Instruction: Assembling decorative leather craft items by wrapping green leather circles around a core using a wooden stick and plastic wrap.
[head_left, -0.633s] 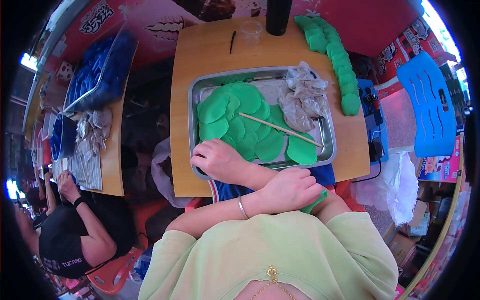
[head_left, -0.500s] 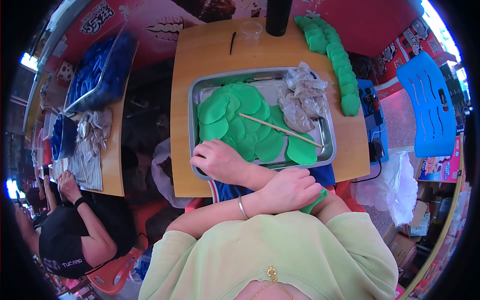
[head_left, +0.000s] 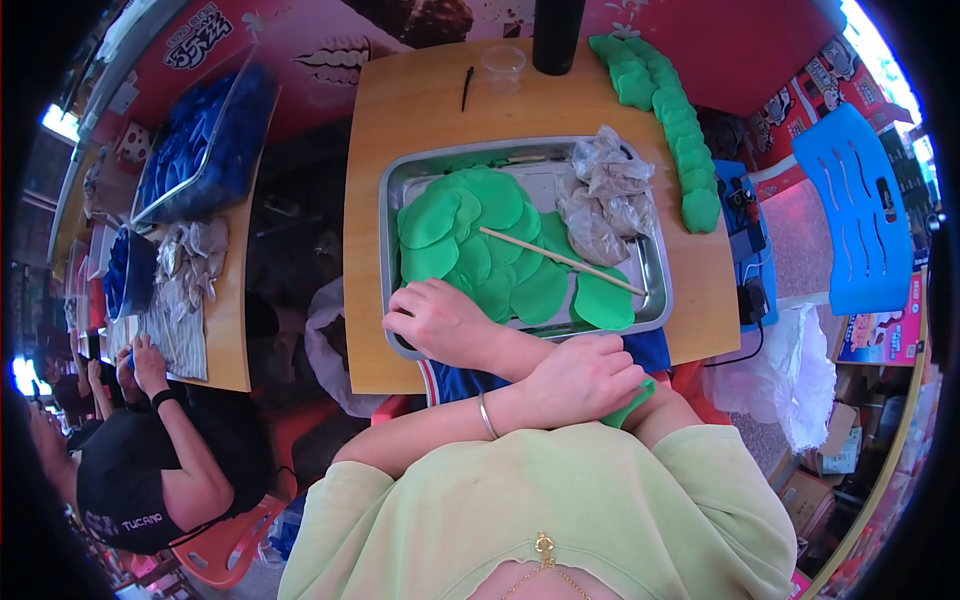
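My forearms are crossed in front of me. My left hand (head_left: 585, 380) rests over my right forearm with its fingers curled, and a green sheet piece (head_left: 630, 403) pokes out from beneath them. Over the left front corner of a metal tray (head_left: 655, 310) lies my right hand (head_left: 432, 315), its fingers loosely bent and nothing seen in them. Flat, rounded green pieces (head_left: 465, 235) overlap in a heap in that tray, beside and beyond my right hand. A thin wooden stick (head_left: 560, 260) lies across them. Clear bags of brownish stuff (head_left: 605, 205) fill the tray's far right.
Stacked green pieces (head_left: 685, 140) run along the table's right edge. At the back stand a black cylinder (head_left: 555, 35), a clear cup (head_left: 503, 65) and a small black stick (head_left: 467, 88). A co-worker (head_left: 160, 470) sits at another table on the left; a blue chair (head_left: 855, 210) is right.
The co-worker's hands have shifted, and a bit of blue now shows at their fingers. My own hands and the things in the tray stay in place.
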